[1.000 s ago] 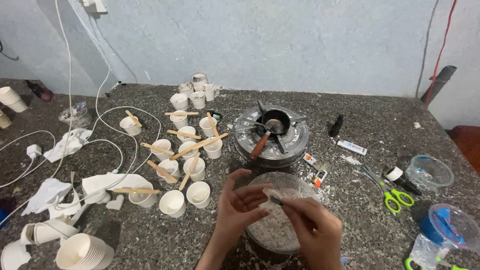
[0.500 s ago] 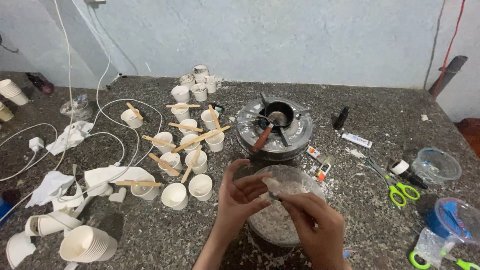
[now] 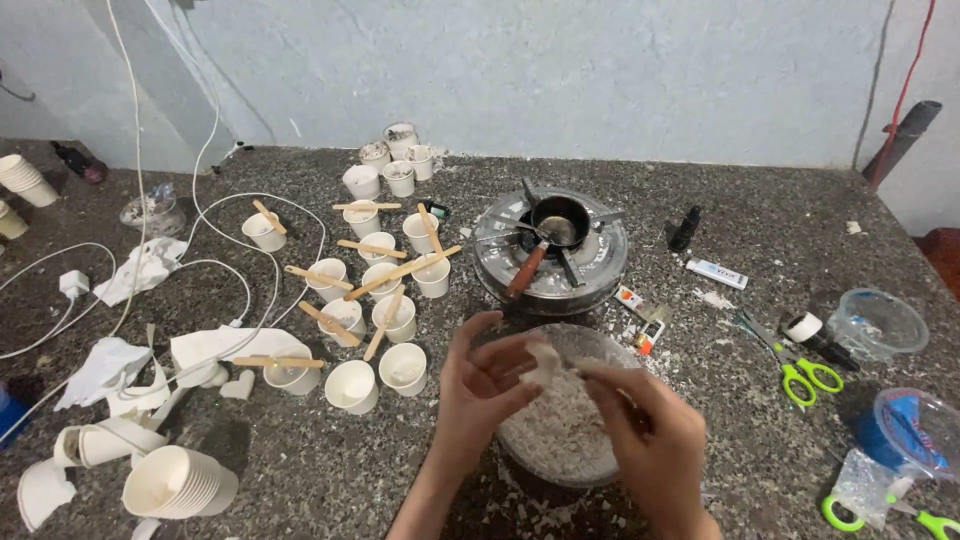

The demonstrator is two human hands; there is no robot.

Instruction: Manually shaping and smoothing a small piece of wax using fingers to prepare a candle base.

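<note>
Both hands have drifted a touch higher over the bowl since a second ago, the white lump now pinched between them instead of a small stick-like bit. Fingers first: the left hand has thumb and fingertips closed on a pale wax chunk, and the right hand meets it from the other side, its fingers also clamped on the same piece. So it is a two-handed pinch, held right above the glass bowl, which sits on the table just in front of the person and is filled with white flakes.

This looks like the crumbling step: breaking the chunk so the bits drop into the bowl. By my read, the next move calls for a snap or twist with both hands kept over the rim, so nothing scatters onto the table.

Moving outward: just behind the bowl stands a round stove with a small pan on it, wooden handle pointing toward the bowl. To the left, a cluster of small white cups, several with wooden sticks laid across them. Near left, a stack of paper cups lies on its side. Off right, green scissors.
</note>
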